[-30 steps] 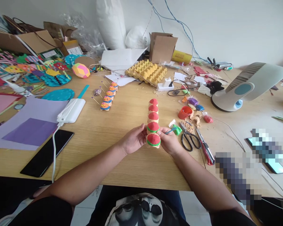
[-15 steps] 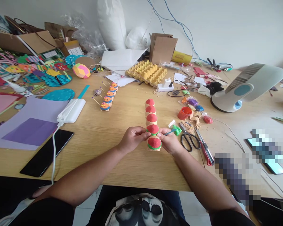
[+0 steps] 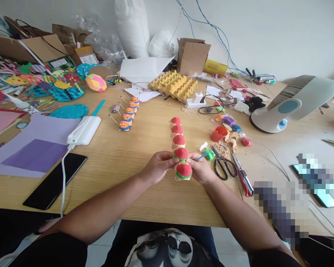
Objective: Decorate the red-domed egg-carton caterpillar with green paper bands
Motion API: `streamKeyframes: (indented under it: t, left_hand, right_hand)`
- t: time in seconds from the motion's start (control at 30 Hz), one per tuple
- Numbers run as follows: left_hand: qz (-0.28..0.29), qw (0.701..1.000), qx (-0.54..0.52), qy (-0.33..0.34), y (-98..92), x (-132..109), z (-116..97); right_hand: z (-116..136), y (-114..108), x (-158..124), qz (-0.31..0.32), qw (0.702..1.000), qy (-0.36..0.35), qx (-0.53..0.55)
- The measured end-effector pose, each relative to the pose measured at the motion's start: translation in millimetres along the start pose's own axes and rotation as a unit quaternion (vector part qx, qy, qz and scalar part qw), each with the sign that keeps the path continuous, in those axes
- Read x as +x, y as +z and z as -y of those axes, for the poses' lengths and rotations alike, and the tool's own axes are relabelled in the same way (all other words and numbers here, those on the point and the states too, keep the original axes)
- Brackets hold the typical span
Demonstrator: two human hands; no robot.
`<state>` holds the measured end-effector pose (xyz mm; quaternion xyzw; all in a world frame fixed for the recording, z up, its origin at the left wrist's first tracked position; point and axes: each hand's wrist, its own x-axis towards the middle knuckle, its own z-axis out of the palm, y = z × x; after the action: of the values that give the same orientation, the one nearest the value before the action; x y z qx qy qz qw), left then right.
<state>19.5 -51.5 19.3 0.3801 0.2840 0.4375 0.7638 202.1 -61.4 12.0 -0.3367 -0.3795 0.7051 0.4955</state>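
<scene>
- The left hand [image 3: 159, 167] is bent nearly closed, with the thumb and fingers pinching the left side of the red-topped strip [image 3: 179, 140], at the second hump counted from the person.
- The right hand [image 3: 202, 170] is also nearly closed and grips the same strip from its right side; a thin blue tool [image 3: 202, 156] sticks out from this hand, toward the right.
- The strip is between both hands, in front of the person, and its row of five humps points away from the body. A green band is visible on the two nearest humps. I cannot tell if the underside touches the wooden surface [image 3: 144, 141].
- Just beside the right hand there lie a green packet [image 3: 210, 154], black-handled scissors [image 3: 225, 167] and a red cutter [image 3: 244, 178].
- A little farther, a red ring-shaped thing [image 3: 218, 135] stands near curly shavings [image 3: 224, 149], and small packets in purple [image 3: 228, 120], blue [image 3: 236, 128] and red [image 3: 246, 141] are around there.
- To the left and farther away, an orange and blue strip [image 3: 128, 113] rests with pins standing along its left side.
- Farther on the left are a white power bank [image 3: 85, 131] and a black phone [image 3: 55, 181].
- Toward the wall is a yellow egg tray [image 3: 173, 86]; a white fan [image 3: 291, 105] stands at the right.
</scene>
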Motion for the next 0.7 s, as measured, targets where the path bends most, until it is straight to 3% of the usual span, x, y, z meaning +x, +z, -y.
streamKeyframes:
  t: [0.27, 0.47, 0.7]
  left_hand:
    - [-0.013, 1.0, 0.001, 0.024, 1.8, -0.1, 0.3]
    - [0.037, 0.999, -0.02, -0.004, -0.6, 0.7, -3.9]
    - [0.033, 0.999, -0.021, 0.01, -1.9, 1.2, -0.1]
  right_hand:
    - [0.1, 1.9, 0.0, 0.007, 1.0, 0.001, 0.011]
    - [3.8, 2.7, -0.9, -0.011, 0.999, 0.008, 0.029]
    - [1.9, -0.6, -0.1, 0.009, 0.999, -0.004, 0.031]
